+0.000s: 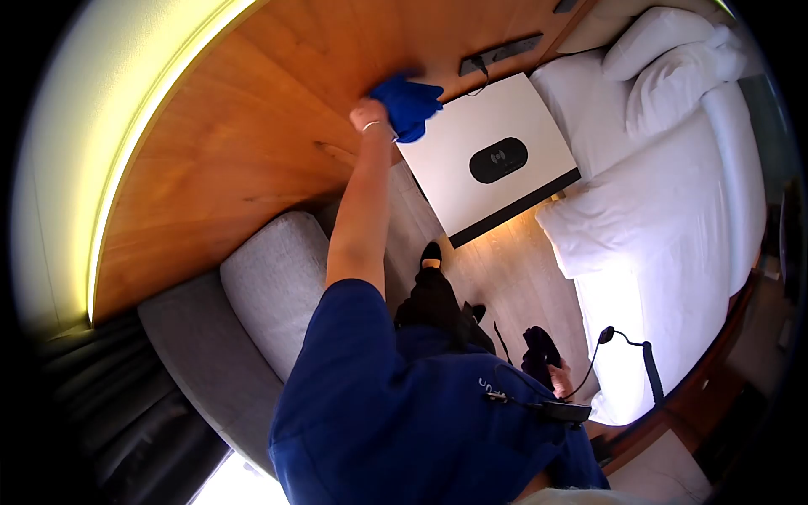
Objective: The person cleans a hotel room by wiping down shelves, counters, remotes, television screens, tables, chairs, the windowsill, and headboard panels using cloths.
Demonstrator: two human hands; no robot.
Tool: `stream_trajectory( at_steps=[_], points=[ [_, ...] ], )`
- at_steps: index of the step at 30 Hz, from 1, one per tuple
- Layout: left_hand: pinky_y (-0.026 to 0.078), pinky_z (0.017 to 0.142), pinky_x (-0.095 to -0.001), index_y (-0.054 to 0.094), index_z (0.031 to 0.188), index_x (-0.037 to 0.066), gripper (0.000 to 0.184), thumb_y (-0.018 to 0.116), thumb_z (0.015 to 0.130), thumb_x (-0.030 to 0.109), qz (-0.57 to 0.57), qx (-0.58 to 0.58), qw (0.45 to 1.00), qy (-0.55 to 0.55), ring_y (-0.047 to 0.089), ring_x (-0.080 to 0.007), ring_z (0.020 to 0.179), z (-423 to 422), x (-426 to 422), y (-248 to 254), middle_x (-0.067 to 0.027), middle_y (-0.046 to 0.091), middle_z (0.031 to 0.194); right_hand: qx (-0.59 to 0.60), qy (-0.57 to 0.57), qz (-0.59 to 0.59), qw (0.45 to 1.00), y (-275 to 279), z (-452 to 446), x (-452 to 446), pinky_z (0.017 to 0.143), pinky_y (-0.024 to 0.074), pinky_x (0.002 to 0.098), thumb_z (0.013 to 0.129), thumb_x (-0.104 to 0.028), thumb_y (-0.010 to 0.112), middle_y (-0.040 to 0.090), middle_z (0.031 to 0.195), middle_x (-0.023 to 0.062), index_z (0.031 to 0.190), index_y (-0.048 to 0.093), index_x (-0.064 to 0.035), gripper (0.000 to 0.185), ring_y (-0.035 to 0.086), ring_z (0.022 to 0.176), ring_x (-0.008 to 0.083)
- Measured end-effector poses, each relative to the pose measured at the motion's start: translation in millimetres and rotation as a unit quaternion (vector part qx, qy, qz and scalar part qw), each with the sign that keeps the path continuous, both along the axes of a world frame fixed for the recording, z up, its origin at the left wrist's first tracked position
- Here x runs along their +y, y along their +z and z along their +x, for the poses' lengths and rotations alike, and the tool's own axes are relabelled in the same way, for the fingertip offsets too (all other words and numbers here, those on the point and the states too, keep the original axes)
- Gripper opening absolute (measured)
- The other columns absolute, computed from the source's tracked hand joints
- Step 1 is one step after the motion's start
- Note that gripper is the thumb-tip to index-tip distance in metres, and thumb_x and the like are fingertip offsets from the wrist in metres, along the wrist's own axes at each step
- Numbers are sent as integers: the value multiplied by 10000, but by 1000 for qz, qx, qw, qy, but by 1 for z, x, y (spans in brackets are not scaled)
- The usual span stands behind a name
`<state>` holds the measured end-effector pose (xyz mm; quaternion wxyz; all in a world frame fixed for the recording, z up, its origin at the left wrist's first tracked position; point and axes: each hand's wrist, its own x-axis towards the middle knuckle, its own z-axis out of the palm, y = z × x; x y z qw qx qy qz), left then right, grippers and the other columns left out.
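Note:
My left hand (368, 114), at the end of a stretched-out arm, is closed on a blue cloth (408, 105). The cloth is slightly blurred and lies against or just in front of the wooden wall panel (278, 126); I cannot tell if it touches. Just beside the cloth is the corner of a white bedside table (459, 126) with a black wireless charging pad (498, 160) on top. Low at my side, my right hand (560, 379) is closed around a dark, soft-looking cloth (540, 347). Its fingers are partly hidden.
A bed with white bedding (648, 219) and pillows (661, 42) stands on the right. On the left is a grey sofa (282, 269). A socket strip (501, 54) with a plugged-in cable is on the wall above the table. A black cord (627, 337) hangs near my right side.

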<state>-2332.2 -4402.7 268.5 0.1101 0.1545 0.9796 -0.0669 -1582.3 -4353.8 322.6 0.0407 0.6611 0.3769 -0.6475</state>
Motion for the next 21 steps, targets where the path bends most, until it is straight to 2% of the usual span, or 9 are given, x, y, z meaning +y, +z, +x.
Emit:
stream_trajectory(
  at_steps=[1,2,3,4,6,8,9,16,21],
  points=[
    [552,754,-359,710,1047,89,324,412,953,176,-43,-2,998,-38,663,-218,1018,-11,-16,-31,-101,675,1129,1,-4,2,1000,19,-20,-2,625,608,403,730,20,584,671,856,181,1081,542,84,359,695,688,273],
    [548,772,-398,682,1054,56,308,416,940,161,115,-29,991,64,657,-273,1017,-13,-33,-32,-121,671,1122,10,-24,-11,1000,29,-25,-7,621,610,402,736,14,588,670,853,182,1087,540,90,363,695,682,279],
    [533,811,-434,655,1055,34,291,426,923,155,67,-21,991,-116,648,-334,1003,-10,-52,-34,-167,660,1115,18,-42,-26,999,41,-36,-10,618,611,400,741,9,592,669,851,183,1093,538,97,367,695,677,284],
    [520,848,-438,656,1085,55,302,425,925,167,94,-33,978,-184,633,-352,1031,-14,-72,-54,-179,639,1153,22,-24,-61,998,26,-16,-13,639,550,325,746,-56,638,655,851,92,1097,595,-24,355,644,695,189],
    [513,873,-432,649,1132,83,311,438,911,147,-130,-156,953,-223,609,-356,1083,12,-98,-66,-189,619,1183,20,-11,-77,997,19,-6,-23,636,547,324,746,-58,639,655,851,92,1099,594,-24,357,642,692,189],
    [501,899,-440,632,1171,79,335,456,891,134,-2,-247,969,-19,582,-366,1125,73,-116,-31,-194,607,1201,9,-6,-77,997,13,0,-31,632,544,324,747,-59,640,654,851,93,1102,594,-25,360,640,689,190],
    [485,927,-450,640,1149,65,330,472,873,131,66,-231,970,33,562,-376,1149,94,-143,-69,-208,604,1199,4,-3,-74,997,11,3,-35,630,542,323,747,-60,641,654,850,93,1103,593,-25,361,639,687,190],
    [487,940,-428,717,1070,190,312,557,814,112,5,-359,933,6,595,-318,1132,278,-192,-91,-121,654,1156,-16,-7,-43,999,-12,43,-36,619,532,320,748,-65,644,652,850,96,1112,590,-26,370,631,675,190],
    [493,890,-407,700,971,153,229,536,812,154,78,-333,939,-36,605,-333,1069,346,-194,-77,-118,662,1081,-10,-9,-10,1000,-34,102,-45,610,525,318,749,-69,647,650,850,98,1118,588,-27,376,626,667,190]
  ],
)
